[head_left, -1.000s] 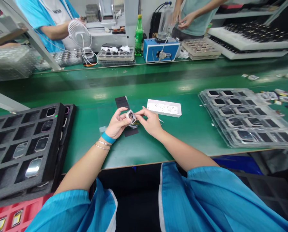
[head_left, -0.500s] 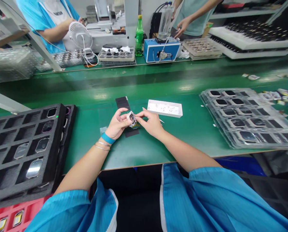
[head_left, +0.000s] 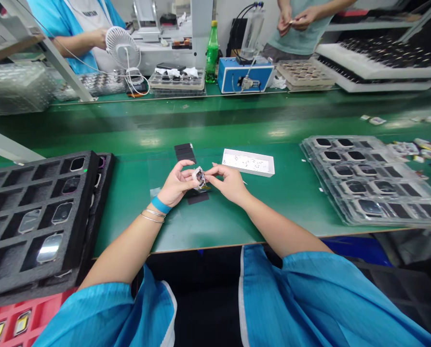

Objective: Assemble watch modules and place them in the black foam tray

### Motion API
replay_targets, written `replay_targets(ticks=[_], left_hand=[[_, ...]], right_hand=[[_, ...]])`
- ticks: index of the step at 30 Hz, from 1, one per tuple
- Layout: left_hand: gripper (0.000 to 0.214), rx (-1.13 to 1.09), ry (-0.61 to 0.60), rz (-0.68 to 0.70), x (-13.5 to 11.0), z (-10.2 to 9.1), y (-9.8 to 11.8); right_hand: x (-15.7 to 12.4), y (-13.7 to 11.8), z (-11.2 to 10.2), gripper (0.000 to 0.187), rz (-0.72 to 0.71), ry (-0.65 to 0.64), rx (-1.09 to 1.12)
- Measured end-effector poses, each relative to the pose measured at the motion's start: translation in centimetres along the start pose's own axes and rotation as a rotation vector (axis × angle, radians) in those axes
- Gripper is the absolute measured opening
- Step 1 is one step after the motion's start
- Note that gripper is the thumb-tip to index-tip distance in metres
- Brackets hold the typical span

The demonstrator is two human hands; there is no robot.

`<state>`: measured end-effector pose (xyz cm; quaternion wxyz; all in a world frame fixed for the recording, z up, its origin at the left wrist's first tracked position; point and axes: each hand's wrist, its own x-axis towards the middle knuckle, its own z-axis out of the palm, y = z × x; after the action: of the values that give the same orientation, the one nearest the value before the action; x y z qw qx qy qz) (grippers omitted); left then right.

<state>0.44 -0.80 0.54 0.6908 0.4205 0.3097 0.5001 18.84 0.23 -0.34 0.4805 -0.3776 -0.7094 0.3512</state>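
My left hand (head_left: 177, 184) grips a smartwatch case (head_left: 200, 177) between thumb and fingers, tilted above the table. The case is pale, and its inside with small electronic parts shows. My right hand (head_left: 230, 183) is closed in a pinch, its thumb and index fingertips touching the right edge of the case. Whatever lies between those fingertips is too small to make out. Under and behind the case lie dark flat strips (head_left: 185, 152) on the green table. Just beyond my right hand stands a shallow white box (head_left: 267, 166) with many tiny dark pieces in it.
At left, a black foam tray (head_left: 6, 200) holds several smartwatches, above a red tray (head_left: 34, 308). Stacked clear plastic trays (head_left: 331, 193) with watch parts lie at right. Across the bench are a fan (head_left: 123, 47), a green bottle (head_left: 211, 53), a blue machine (head_left: 226, 74) and two co-workers.
The case has turned slightly in my left hand, and its inside shows more. My right fingertips stay at its edge. The co-worker at the back right has brought both hands together.
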Motion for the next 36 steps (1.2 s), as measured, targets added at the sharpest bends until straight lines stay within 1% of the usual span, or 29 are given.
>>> replay_targets(ticks=[6, 15, 18, 21, 23, 25, 27, 29, 30, 31, 33, 35, 36], left_hand=[[0.071, 0.018, -0.024, -0.005, 0.0, -0.2, 0.0], [0.072, 0.020, -0.011, -0.002, 0.0, 0.0, 0.0], [0.072, 0.020, 0.003, 0.009, 0.0, 0.0, -0.2], [0.071, 0.016, 0.025, 0.011, 0.0, 0.0, -0.5], [0.070, 0.008, 0.041, 0.007, 0.1, 0.0, -0.6], [0.068, -0.012, 0.054, 0.007, 0.1, 0.0, -0.6], [0.067, -0.039, 0.064, 0.015, 0.1, 0.0, -0.4], [0.067, -0.057, 0.069, 0.022, 0.1, 0.0, 0.0], [0.067, -0.060, 0.071, 0.025, 0.1, -0.1, 0.1], [0.067, -0.060, 0.074, 0.026, 0.1, -0.2, 0.2], [0.066, -0.049, 0.076, 0.026, 0.2, -0.6, 0.4], [0.064, -0.033, 0.074, 0.023, 0.3, -1.0, 0.4], [0.064, -0.026, 0.071, 0.019, 0.3, -1.1, 0.4]], right_hand=[[0.1, 0.1, -0.2, 0.008, -0.008, -0.024, -0.008], [0.1, 0.2, -0.2, 0.010, 0.012, -0.021, 0.003], [-0.2, 0.0, 0.0, 0.010, -0.028, -0.003, -0.051], [-0.5, -0.2, 0.3, 0.008, -0.084, 0.023, -0.158], [-0.5, -0.3, 0.5, 0.007, -0.086, 0.029, -0.190], [-0.4, -0.3, 0.7, 0.005, -0.018, 0.040, -0.094], [-0.2, -0.1, 1.0, 0.020, 0.108, 0.033, 0.140], [-0.1, 0.2, 1.2, 0.042, 0.249, -0.057, 0.387], [0.0, 0.3, 1.2, 0.050, 0.316, -0.123, 0.467], [0.0, 0.5, 1.2, 0.054, 0.381, -0.187, 0.513], [0.1, 0.6, 0.8, 0.050, 0.493, -0.254, 0.544], [0.2, 0.6, 0.1, 0.042, 0.553, -0.225, 0.549], [0.4, 0.5, -0.3, 0.040, 0.550, -0.185, 0.549]])
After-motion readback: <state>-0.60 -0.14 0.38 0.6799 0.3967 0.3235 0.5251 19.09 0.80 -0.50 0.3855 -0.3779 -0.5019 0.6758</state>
